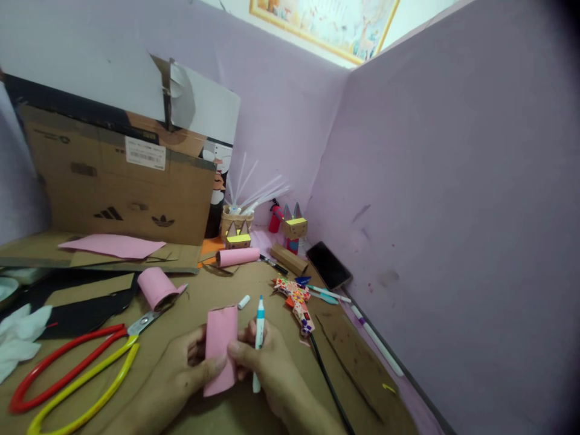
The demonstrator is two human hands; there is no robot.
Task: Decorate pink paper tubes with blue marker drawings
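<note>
A pink paper-covered tube [220, 344], slightly flattened, stands upright in my left hand [181, 365], whose thumb presses its front while the other fingers go round the side. My right hand [267, 362] has its thumb on the tube's right edge. Between the fingers of that same hand rests a white marker [260, 332] with a blue band and bare blue tip pointing up. Its small white cap [243, 301] lies on the cardboard table cover [190, 305] just beyond. Red-and-yellow-handled scissors [131, 332] lie at the left, blades against a short pink roll [156, 288].
A glue gun [296, 302] with a black cord lies right. Behind are a pink roll [238, 257], a brown tube [289, 260], cardboard cat figures [296, 227] and a phone [329, 266]. A large cardboard box [122, 181] stands back left. Walls bound the back and right.
</note>
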